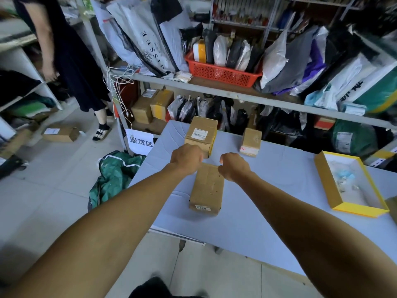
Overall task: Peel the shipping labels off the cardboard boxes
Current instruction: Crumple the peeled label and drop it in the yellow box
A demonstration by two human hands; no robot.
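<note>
a: where are the boxes?
b: long cardboard box (206, 188) lies on the table (268, 222); labelled box (200, 136) stands just behind it.
a: and the hands?
b: left hand (186, 158) and right hand (234, 167) are at the long box's far end, fingers curled under; the grip itself can't be made out.

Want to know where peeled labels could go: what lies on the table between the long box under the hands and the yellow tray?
Nothing: the head view shows only bare table between long box and yellow tray.
</note>
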